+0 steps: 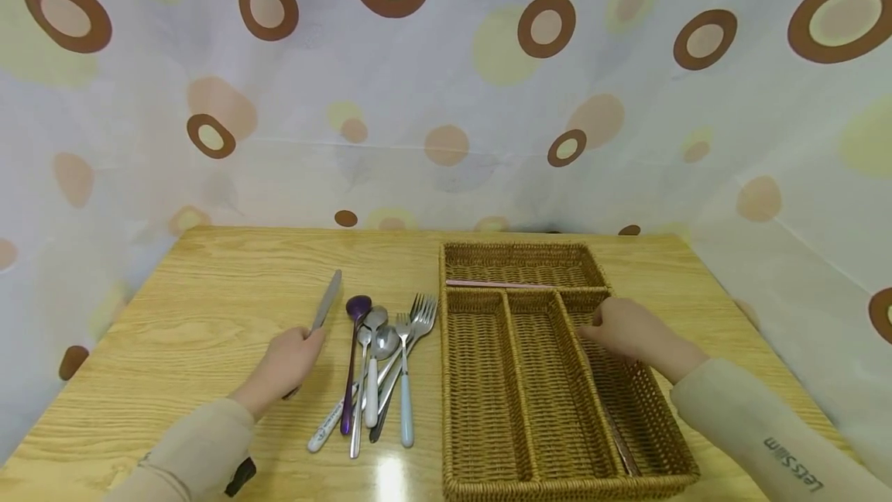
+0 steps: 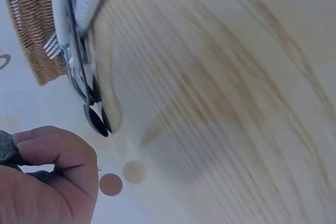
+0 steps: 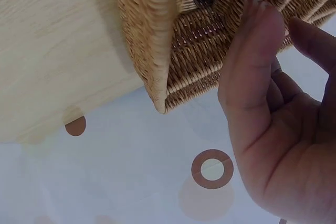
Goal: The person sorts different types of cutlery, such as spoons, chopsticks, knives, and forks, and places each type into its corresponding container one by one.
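Observation:
My left hand (image 1: 289,362) grips a table knife (image 1: 327,300), its blade pointing away from me over the wooden table. In the left wrist view, curled fingers and thumb close around its grey end (image 2: 7,149). My right hand (image 1: 623,329) reaches into the right compartment of the wicker cutlery tray (image 1: 481,480). In the right wrist view its thumb stands apart from its bent fingers (image 3: 252,51), with nothing seen between them. A long, dark brownish utensil (image 1: 620,440) lies along that compartment's left wall; its kind is unclear.
Between left hand and tray lies a cutlery pile: a purple long-handled spoon (image 1: 351,362), forks (image 1: 422,316), several spoons (image 1: 385,342) and a light-blue-handled fork (image 1: 406,409). A thin pink stick (image 1: 498,283) lies in the tray's back compartment. A patterned cloth (image 1: 446,99) hangs behind the table.

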`<state>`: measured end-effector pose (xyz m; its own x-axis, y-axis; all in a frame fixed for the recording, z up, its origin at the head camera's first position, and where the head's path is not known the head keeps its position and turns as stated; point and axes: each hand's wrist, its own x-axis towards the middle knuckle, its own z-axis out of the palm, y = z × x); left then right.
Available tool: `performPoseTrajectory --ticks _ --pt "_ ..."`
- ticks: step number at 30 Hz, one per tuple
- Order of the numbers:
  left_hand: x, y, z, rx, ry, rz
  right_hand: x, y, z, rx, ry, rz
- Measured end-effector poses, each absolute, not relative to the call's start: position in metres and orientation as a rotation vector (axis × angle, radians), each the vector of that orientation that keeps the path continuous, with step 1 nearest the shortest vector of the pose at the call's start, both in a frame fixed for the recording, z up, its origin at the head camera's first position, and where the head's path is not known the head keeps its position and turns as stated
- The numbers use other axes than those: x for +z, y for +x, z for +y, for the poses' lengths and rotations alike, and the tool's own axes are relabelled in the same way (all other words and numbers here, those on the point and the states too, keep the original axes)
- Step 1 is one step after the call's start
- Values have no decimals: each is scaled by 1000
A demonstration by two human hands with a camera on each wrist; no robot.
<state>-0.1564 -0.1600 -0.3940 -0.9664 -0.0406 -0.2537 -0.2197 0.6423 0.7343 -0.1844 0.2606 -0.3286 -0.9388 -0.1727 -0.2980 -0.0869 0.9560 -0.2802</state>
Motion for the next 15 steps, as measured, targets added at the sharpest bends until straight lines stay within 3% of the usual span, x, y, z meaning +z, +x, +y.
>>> performPoseTrajectory --ticks 15 --pt "-374 -146 -123 1534 -162 2559 -313 -188 249 -366 -229 2773"
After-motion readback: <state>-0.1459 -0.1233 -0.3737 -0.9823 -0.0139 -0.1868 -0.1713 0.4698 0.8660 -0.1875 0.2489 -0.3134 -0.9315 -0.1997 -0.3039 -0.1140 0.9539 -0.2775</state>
